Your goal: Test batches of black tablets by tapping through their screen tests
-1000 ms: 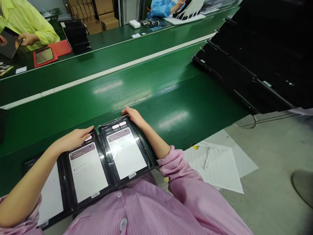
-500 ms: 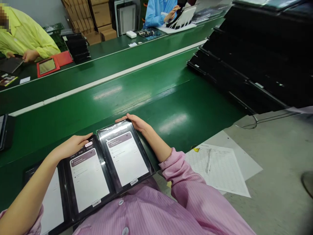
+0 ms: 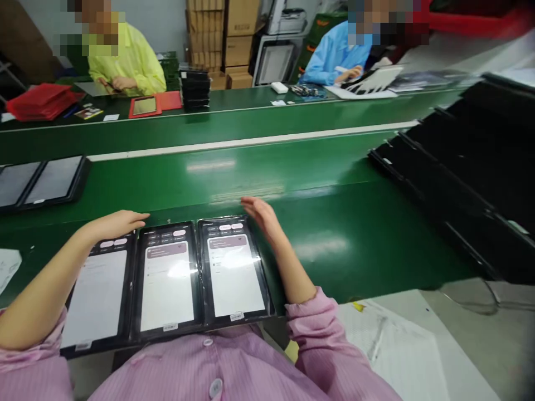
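Note:
Three tablets with lit white screens lie side by side at the bench edge against my body: a left tablet (image 3: pixel 98 301), a middle tablet (image 3: pixel 169 289) and a right tablet (image 3: pixel 236 278). My left hand (image 3: pixel 117 224) is open over the top of the left tablet, fingers stretched toward the middle one. It covers part of that tablet's upper edge; whether it touches is unclear. Beside the right tablet's top right corner is my right hand (image 3: pixel 261 214), open, fingers extended and holding nothing.
Black tablets (image 3: pixel 54 178) lie at the left on the green bench (image 3: pixel 317 223). A large stack of black devices (image 3: pixel 472 184) stands at the right, above papers (image 3: pixel 393 340). Across the bench sit a person in yellow (image 3: pixel 142 61) and a person in blue (image 3: pixel 330 55).
The view has swung left and up. My right hand has come off the right tablet's top edge, which now lines up with the others. My left hand has shifted from the middle tablet toward the left one.

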A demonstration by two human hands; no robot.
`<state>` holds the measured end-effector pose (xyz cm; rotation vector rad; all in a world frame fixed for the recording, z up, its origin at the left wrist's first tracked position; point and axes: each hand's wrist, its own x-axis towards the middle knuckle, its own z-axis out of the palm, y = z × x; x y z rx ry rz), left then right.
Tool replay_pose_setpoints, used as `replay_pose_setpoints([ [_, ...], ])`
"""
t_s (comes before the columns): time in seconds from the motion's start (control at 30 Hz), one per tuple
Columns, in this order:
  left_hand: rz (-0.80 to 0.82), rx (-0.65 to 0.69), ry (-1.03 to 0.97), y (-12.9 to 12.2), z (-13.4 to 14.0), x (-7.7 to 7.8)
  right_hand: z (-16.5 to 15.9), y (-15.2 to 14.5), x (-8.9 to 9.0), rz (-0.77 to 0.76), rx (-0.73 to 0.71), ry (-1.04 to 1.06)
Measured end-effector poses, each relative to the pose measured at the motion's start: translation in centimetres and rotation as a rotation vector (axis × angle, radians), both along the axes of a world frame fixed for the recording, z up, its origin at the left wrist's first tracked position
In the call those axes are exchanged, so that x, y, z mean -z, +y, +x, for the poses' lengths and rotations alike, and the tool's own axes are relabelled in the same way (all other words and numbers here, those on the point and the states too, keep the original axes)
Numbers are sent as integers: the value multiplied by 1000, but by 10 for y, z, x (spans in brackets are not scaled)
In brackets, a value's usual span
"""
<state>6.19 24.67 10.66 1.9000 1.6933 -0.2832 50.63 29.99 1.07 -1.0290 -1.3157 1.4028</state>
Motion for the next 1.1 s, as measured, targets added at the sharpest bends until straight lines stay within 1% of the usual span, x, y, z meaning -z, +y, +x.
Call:
replay_pose_setpoints([
  [0.07, -50, -65, 26, -13, -35, -3, 11, 4, -1, 83, 191, 32],
  [0.13, -100, -70, -13, -25, -55, -4, 20, 9, 1, 102, 359, 103],
  [0.17, -101, -59, -30, -30, -59, -3, 23, 12, 3, 86, 407, 138],
  [0.23, -53, -48, -23, -35, -58, -1, 27, 19, 5, 35, 445, 179],
  [0.33, 47, -73, 1, -43, -51, 1, 30, 21, 0, 16, 509, 126],
  [0.4, 155, -111, -23, -59, -51, -2, 32, 7, -9, 41, 560, 21],
  [0.43, 234, -131, -41, -71, -53, -4, 32, -7, -16, 67, 572, -49],
  [0.5, 398, -143, -80, -104, -58, -5, 27, -51, -30, 124, 540, -178],
  [0.53, 461, -127, -109, -124, -60, -4, 21, -79, -37, 212, 444, -373],
  [0.6, 501, -35, -196, -161, -65, 5, 1, -140, -47, 380, 181, -825],
  [0.63, 499, 25, -243, -176, -68, 12, -12, -169, -49, 474, 123, -1021],
  [0.67, 488, 87, -279, -187, -70, 20, -27, -194, -50, 548, 36, -1171],
  [0.7, 476, 140, -296, -194, -72, 27, -43, -214, -49, 641, -57, -1253],
  [0.73, 465, 181, -293, -196, -73, 34, -59, -227, -47, 702, -131, -1301],
  [0.77, 460, 205, -272, -193, -74, 39, -74, -232, -44, 737, -193, -1328],
  [0.83, 482, 193, -189, -180, -71, 43, -99, -225, -40, 727, -257, -1358],
  [0.9, 555, 117, -86, -162, -64, 39, -117, -201, -39, 657, -254, -1395],
  [0.93, 605, 76, -40, -156, -59, 35, -122, -187, -41, 629, -229, -1408],
  [1.0, 715, 25, 7, -150, -49, 26, -126, -163, -49, 592, -131, -1411],
  [1.03, 762, 19, 3, -152, -44, 22, -125, -155, -55, 586, -72, -1400],
  [1.1, 808, 38, -54, -163, -36, 18, -114, -150, -64, 587, 19, -1365],
])
